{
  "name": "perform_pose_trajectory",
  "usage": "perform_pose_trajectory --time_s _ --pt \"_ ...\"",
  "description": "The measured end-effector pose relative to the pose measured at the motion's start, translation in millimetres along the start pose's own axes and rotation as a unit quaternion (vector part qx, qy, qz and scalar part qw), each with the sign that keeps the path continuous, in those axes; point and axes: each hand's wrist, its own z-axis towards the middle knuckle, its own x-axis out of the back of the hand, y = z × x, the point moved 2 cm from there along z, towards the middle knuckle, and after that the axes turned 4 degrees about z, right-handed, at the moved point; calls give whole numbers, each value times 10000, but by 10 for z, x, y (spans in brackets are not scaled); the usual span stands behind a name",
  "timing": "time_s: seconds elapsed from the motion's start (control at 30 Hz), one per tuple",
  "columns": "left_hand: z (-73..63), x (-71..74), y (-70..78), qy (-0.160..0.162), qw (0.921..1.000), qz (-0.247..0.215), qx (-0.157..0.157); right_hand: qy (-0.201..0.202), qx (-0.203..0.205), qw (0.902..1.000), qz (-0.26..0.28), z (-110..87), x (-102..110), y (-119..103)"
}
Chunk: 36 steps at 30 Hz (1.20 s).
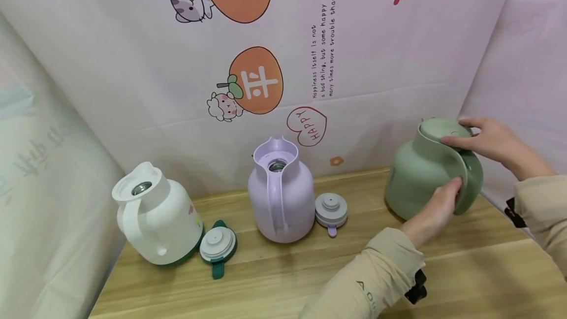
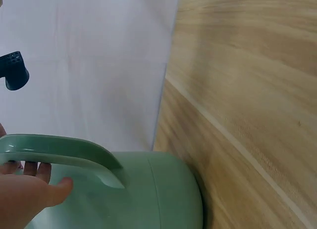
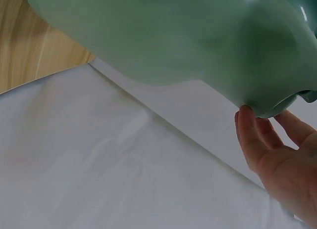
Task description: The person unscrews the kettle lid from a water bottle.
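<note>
At the right of the head view stands a sage-green vacuum jug (image 1: 416, 181) with its round lid (image 1: 443, 128) in its mouth. My left hand (image 1: 436, 208) grips the jug's handle (image 2: 64, 149), fingers passing behind it in the left wrist view. Up at the top, my right hand (image 1: 498, 144) holds the lid, thumb and fingers spread across its edge. The right wrist view has the fingertips (image 3: 246, 115) right at the neck's rim, with most of the lid hidden there.
A lilac jug (image 1: 283, 201) stands lidless in the middle, its grey lid (image 1: 331, 209) lying upside down beside it. Further left is a white jug (image 1: 170, 225), also uncovered, with its green-edged lid (image 1: 218, 244) on the wooden table (image 1: 283, 284). Printed cloth (image 1: 363, 53) hangs behind.
</note>
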Motion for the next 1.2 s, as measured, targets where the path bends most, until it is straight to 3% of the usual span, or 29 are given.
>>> perform_pose_trajectory --time_s 0.23,0.6,0.93,1.2 --pt "-23 85 -4 -598 9934 930 -300 -357 -65 9988 326 7 -23 43" --pt "-15 194 -21 -389 9984 401 -126 -273 -113 9988 402 17 -88 9" --pt "-40 289 -56 -518 9975 478 9 47 40 9991 423 36 -174 -24" --pt "-38 393 -122 -387 9959 717 -393 -273 272 9970 671 64 -252 -199"
